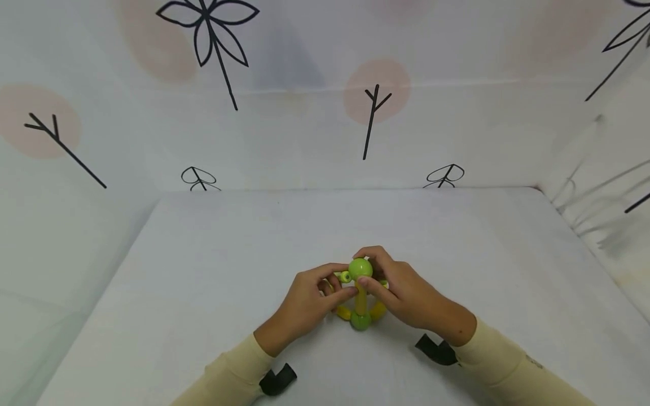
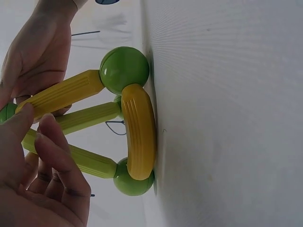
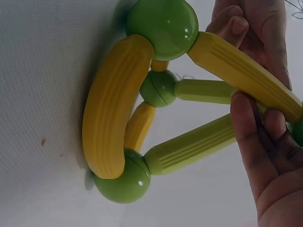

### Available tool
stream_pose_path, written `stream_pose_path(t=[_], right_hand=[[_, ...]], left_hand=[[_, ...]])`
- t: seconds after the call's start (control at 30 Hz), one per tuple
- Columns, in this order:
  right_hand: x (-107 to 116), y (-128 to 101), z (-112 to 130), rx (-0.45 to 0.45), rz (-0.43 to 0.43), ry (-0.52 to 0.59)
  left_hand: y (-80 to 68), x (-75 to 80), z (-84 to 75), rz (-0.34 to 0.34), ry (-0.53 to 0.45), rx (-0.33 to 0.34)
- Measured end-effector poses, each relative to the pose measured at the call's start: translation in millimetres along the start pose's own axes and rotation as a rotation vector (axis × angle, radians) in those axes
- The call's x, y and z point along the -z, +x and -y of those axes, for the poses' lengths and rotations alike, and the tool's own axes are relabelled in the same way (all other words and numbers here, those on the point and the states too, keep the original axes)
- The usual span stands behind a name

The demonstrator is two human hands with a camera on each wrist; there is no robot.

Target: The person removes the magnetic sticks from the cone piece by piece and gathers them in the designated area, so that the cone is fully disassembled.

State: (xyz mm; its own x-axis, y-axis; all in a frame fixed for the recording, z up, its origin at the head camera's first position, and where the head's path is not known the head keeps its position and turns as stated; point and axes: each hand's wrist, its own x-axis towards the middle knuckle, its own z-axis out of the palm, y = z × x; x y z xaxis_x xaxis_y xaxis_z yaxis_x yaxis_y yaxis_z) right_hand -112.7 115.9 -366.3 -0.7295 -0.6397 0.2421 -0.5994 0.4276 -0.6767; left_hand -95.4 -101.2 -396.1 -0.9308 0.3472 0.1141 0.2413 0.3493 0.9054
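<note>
A pyramid-like frame of ball-and-rod toy pieces stands on the white surface. Its top green ball sits over a straight yellow rod that rises from a front green ball. My left hand pinches the upper end of a lime rod beside the top ball; the thumb lies near the yellow rod. My right hand grips the top ball, thumb in front and fingers behind. Curved yellow rods link the base balls. Fingers partly hide the upper joints.
White cloth covers the tabletop, with patterned fabric walls behind and at the sides. A black strap shows by the left cuff and another black strap by the right cuff.
</note>
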Motion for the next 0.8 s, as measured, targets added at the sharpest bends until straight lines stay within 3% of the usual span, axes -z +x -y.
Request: stream_pose_path(t=[0.8], right_hand=[[4.6, 0.3, 3.0, -0.039, 0.071, 0.018]], left_hand=[[0.4, 3.0, -2.1, 0.006, 0.017, 0.003]])
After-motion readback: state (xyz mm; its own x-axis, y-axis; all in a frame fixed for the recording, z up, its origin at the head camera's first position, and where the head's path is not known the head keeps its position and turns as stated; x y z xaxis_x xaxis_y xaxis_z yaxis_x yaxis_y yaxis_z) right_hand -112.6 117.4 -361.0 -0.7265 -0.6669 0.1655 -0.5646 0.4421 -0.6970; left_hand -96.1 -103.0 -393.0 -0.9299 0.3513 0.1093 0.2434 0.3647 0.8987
